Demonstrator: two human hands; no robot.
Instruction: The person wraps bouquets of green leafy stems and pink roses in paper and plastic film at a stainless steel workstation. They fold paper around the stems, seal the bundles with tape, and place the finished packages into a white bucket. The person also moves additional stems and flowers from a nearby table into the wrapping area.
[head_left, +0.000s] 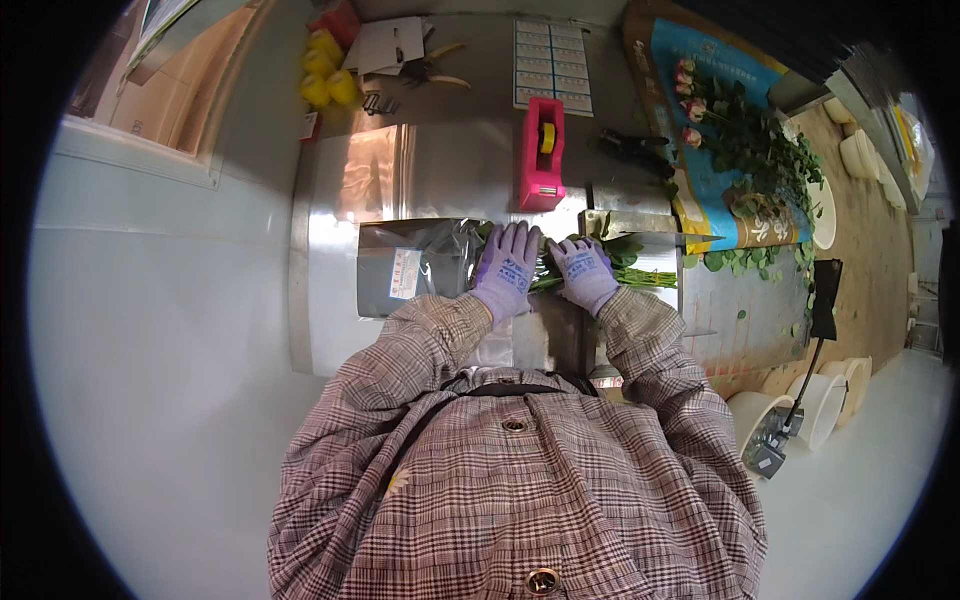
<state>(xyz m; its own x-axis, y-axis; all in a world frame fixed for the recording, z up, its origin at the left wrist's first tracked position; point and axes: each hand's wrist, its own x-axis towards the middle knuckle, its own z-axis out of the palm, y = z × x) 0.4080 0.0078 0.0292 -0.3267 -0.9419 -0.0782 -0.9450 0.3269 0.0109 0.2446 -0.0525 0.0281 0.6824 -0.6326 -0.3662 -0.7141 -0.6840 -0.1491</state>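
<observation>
My left hand (508, 271), in a pale purple work glove, lies with fingers stretched out over a flower bunch, at the end of its clear and dark wrapping sleeve (450, 262). The sleeve bears a printed label (405, 273). Close beside it, my right hand (585, 274), gloved alike, curls over the leafy part of the bunch. Green stems (649, 278) stick out to the right of that hand, by a metal plate (634, 223). The blossoms inside the sleeve cannot be made out. Some leaves and stems (546, 279) show between the hands.
A pink tape dispenser (541, 169) stands just beyond my hands, near a printed sheet (553, 67) and a black tool (634, 146). Yellow rolls (321, 71) and papers (386, 46) lie far left. Roses (694, 111) rest on a blue sack (694, 176) at right; buckets (817, 409) stand below.
</observation>
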